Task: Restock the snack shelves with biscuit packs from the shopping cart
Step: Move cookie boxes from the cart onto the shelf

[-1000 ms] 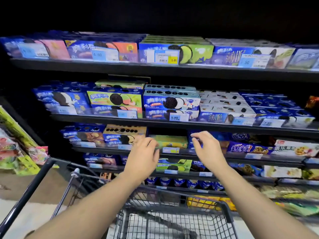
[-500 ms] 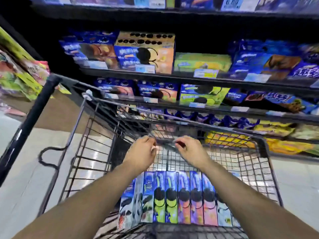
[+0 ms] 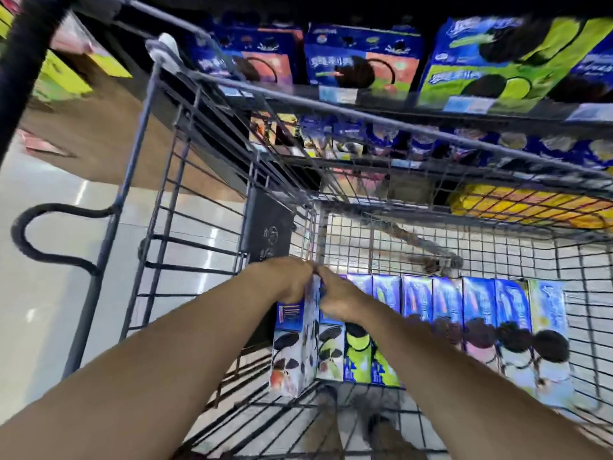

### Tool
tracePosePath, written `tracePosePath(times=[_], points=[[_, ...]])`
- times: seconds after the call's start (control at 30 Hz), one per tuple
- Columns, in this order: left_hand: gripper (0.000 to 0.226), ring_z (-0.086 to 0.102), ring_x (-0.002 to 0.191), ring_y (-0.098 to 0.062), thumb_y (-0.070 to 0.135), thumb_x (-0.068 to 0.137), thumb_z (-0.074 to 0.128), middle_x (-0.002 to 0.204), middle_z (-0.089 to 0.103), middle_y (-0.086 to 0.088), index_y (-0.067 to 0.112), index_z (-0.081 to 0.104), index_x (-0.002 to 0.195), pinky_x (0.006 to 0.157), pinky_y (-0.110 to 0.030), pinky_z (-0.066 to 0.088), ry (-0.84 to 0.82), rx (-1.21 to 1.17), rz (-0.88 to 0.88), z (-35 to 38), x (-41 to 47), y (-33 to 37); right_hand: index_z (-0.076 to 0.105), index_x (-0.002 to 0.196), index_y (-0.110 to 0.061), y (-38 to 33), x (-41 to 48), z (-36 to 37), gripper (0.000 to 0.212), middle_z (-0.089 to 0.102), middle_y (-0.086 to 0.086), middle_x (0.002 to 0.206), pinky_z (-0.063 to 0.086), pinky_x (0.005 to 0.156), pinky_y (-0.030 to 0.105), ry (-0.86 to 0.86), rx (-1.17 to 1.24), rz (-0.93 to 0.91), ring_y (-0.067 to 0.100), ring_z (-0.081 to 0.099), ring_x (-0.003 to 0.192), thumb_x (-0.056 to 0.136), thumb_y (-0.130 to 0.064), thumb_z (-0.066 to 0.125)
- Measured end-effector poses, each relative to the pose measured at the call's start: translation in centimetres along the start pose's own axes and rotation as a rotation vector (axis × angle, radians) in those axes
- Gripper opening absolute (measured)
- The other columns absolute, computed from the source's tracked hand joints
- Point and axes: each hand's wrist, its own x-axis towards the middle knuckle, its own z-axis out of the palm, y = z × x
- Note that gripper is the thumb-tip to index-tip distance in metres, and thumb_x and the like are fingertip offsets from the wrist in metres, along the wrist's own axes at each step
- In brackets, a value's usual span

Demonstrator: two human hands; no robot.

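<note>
A row of several upright biscuit packs (image 3: 447, 313) stands across the bottom of the wire shopping cart (image 3: 185, 180). My left hand (image 3: 288, 280) and my right hand (image 3: 338, 297) meet over the top of the leftmost pack (image 3: 292, 346), a blue and white box that sits slightly raised and tilted out of the row. Both hands close around its upper end, fingers touching each other. The snack shelves (image 3: 365, 104) rise just beyond the cart, stocked with blue, pink and green biscuit boxes.
The cart's dark handle (image 3: 23, 61) crosses the top left corner. A black hook (image 3: 49, 234) hangs on the cart's left side. Pale shiny floor (image 3: 49, 293) lies left of the cart. Yellow packs (image 3: 530, 207) show through the cart's far mesh.
My view dropped from the shelves down into the cart. Both hands left the shelf edge, went down past the cart's rim and closed on the leftmost pack.
</note>
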Motion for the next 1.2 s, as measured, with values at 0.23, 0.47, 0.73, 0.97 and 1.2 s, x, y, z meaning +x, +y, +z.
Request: tracePosePath(times=[0.23, 0.47, 0.73, 0.97, 1.2], points=[[0.052, 0.042, 0.139, -0.028, 0.016, 0.098, 0.052, 0.143, 0.055, -0.008, 0.014, 0.041, 0.149, 0.125, -0.048, 0.005, 0.083, 0.513, -0.005, 0.0, 1.0, -1.4, 0.035, 0.15, -0.022, 1.1, 2.2, 0.5, 0.07, 0.051, -0.004, 0.086, 0.034, 0.036, 0.015, -0.07, 0.056, 0.058, 0.005, 0.051, 0.055, 0.088, 0.006, 0.05], [0.052, 0.022, 0.15, -0.03, 0.035, 0.099, 0.057, 0.156, 0.041, -0.008, 0.018, 0.045, 0.148, 0.124, -0.054, -0.007, 0.099, 0.6, -0.053, -0.9, 0.1, -1.7, 0.055, 0.137, -0.024, 1.2, 2.8, 0.7, 0.068, 0.048, 0.0, 0.125, 0.05, 0.064, 0.033, -0.024, 0.281, 0.039, 0.014, 0.059, 0.095, 0.07, -0.01, 0.054], [0.052, 0.032, 0.145, -0.029, 0.042, 0.097, 0.06, 0.15, 0.048, -0.007, 0.018, 0.049, 0.143, 0.125, -0.052, 0.001, 0.128, 0.599, 0.008, -1.5, 0.2, -2.6, 0.033, 0.146, -0.041, 0.0, 1.1, 3.8, 0.105, 0.03, -0.011, 0.141, 0.048, 0.101, 0.036, 0.094, 0.517, 0.057, 0.007, 0.052, 0.113, 0.057, -0.062, 0.084], [0.041, 0.049, 0.132, -0.027, 0.045, 0.095, 0.062, 0.135, 0.061, -0.007, 0.019, 0.059, 0.127, 0.123, -0.05, 0.005, 0.131, 0.506, 0.047, -2.0, 1.3, -3.1, 0.016, 0.155, -0.02, 0.0, 0.2, 7.4, 0.107, 0.062, -0.013, 0.117, 0.047, 0.08, 0.005, 0.092, 0.745, 0.126, -0.013, 0.064, 0.097, 0.075, -0.012, 0.088], [0.078, 0.05, 0.132, -0.023, 0.067, 0.087, 0.06, 0.151, 0.049, -0.001, 0.028, 0.038, 0.151, 0.114, -0.042, 0.036, -0.017, -0.348, 0.135, -5.3, -0.3, -1.2, 0.052, 0.132, -0.043, 0.2, -5.8, -2.3, 0.063, 0.075, -0.008, 0.113, 0.058, 0.071, 0.028, -0.044, 0.91, 0.098, 0.012, 0.073, 0.098, 0.083, -0.015, 0.08]])
